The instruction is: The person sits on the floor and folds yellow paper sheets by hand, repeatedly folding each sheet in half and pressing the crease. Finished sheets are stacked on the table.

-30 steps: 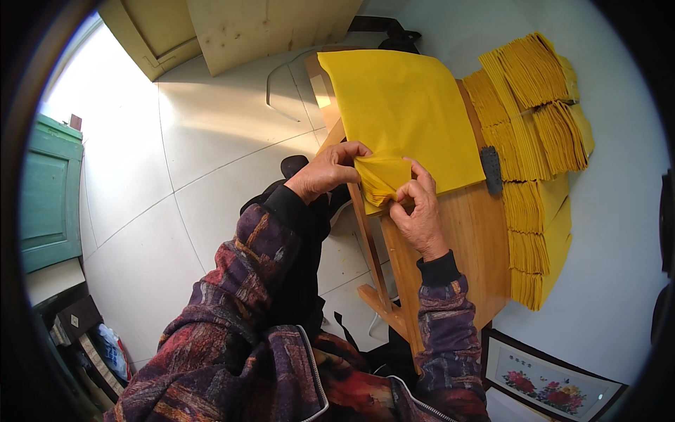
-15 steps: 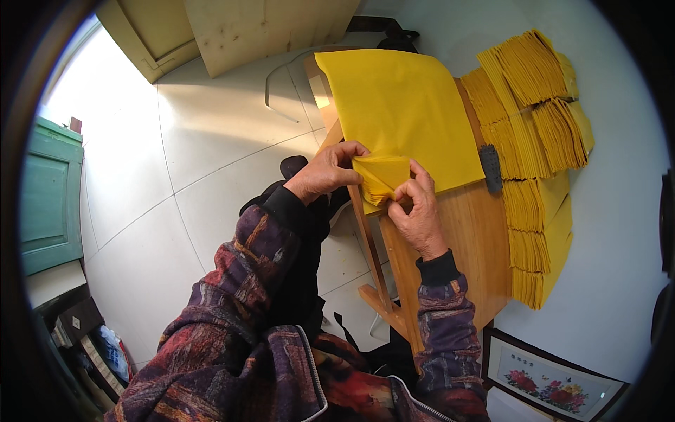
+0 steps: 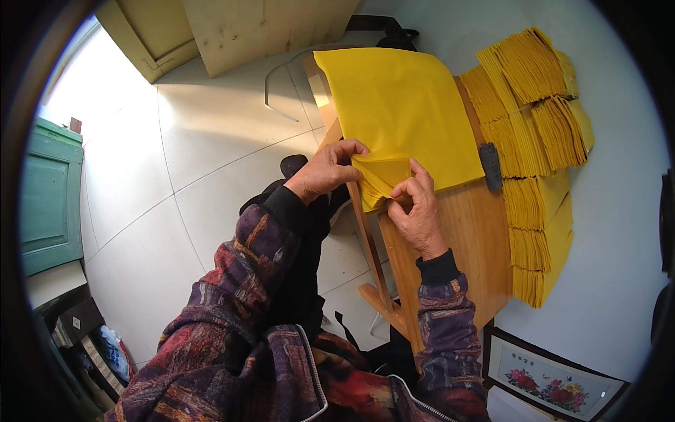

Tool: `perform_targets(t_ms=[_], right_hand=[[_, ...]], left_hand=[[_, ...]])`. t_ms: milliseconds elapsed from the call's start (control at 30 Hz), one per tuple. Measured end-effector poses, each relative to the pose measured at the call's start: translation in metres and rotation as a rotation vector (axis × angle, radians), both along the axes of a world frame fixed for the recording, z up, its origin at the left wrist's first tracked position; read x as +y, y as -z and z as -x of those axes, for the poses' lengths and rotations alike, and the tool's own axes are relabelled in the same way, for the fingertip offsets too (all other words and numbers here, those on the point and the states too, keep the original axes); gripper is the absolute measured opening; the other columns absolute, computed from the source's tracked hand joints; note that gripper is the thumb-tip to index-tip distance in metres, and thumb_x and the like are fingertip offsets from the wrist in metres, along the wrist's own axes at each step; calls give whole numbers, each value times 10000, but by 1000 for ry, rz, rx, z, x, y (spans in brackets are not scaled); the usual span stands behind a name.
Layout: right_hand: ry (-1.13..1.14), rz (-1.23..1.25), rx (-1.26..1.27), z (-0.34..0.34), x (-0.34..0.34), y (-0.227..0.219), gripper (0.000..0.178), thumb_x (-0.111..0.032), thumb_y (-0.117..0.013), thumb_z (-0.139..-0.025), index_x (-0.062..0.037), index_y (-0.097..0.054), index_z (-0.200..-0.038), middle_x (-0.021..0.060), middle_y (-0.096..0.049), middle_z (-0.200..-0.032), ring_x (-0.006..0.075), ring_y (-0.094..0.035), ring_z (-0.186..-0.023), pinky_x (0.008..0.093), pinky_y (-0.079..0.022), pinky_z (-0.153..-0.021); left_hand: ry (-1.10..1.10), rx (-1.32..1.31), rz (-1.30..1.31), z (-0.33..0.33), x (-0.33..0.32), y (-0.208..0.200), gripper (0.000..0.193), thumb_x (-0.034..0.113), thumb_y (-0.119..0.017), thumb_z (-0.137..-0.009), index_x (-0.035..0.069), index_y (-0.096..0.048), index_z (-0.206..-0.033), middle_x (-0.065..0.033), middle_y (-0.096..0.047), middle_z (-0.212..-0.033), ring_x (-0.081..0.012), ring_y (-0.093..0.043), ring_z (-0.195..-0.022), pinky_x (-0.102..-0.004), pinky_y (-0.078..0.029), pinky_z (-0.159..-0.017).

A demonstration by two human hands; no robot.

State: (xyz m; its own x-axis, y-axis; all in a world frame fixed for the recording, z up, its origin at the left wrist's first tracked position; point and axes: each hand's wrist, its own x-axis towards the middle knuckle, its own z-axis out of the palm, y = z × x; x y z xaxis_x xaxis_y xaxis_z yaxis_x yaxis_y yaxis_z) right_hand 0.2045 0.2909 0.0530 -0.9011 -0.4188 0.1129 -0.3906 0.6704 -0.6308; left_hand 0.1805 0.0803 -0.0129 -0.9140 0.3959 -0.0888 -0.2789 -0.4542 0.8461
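- At the near edge of the wooden table point(image 3: 464, 239), the folded corner of a yellow paper sheet point(image 3: 401, 105) is pinched by both hands.
- The left hand point(image 3: 325, 172) is closed on the fold's left side, thumb over fingers.
- The right hand point(image 3: 420, 211) is curled shut on its near right edge.
- The sheet is spread across the table's far half.
- To the right, stacks of folded yellow paper point(image 3: 531, 133) are laid in fanned rows beside a dark grey flat tool point(image 3: 490, 166).
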Motion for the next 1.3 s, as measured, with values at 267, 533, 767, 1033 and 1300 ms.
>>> perform_targets(t_ms=[267, 533, 767, 1033, 1300], right_hand=[[-8, 38, -23, -8, -4, -8, 245, -41, -657, -700, -49, -541, -916, 177, -385, -1364, 370, -398, -1218, 425, -358, -1017], [-57, -100, 167, -15, -16, -15, 283, -82, -709, -702, -36, -549, -931, 168, -351, -1396, 357, -364, -1251, 410, -360, -1027], [-22, -100, 234, -12, -22, -15, 156, -50, -678, -757, -16, -558, -851, 178, -456, -1300, 377, -408, -1211, 447, -364, -1014], [54, -60, 370, -9, -29, -16, 93, -14, -643, -775, -14, -555, -804, 164, -496, -1259, 369, -426, -1207, 438, -378, -1003], [128, 84, 466, -5, -11, -11, 124, -74, -659, -783, -36, -581, -872, 155, -545, -1203, 357, -484, -1154, 426, -408, -972]], left_hand=[[-14, 7, 25, 0, 0, 2, 276, -47, -605, -752, 30, -576, -1016, -2, -612, -955, -91, -578, -882, -225, -457, -831], [-2, 25, 5, 1, 1, 0, 264, -39, -604, -766, 43, -572, -1015, 3, -603, -958, -90, -569, -897, -228, -452, -836], [-17, 23, 12, 0, 1, -1, 257, -27, -600, -745, 38, -576, -992, 6, -594, -928, -96, -560, -887, -222, -435, -820], [34, 44, 14, 0, -2, -1, 273, -4, -623, -733, 37, -565, -997, 5, -578, -921, -95, -543, -876, -224, -437, -794], [-170, 208, 346, -3, 8, 5, 156, 87, -648, -824, 30, -583, -953, 18, -565, -815, -54, -505, -743, -193, -423, -675]])
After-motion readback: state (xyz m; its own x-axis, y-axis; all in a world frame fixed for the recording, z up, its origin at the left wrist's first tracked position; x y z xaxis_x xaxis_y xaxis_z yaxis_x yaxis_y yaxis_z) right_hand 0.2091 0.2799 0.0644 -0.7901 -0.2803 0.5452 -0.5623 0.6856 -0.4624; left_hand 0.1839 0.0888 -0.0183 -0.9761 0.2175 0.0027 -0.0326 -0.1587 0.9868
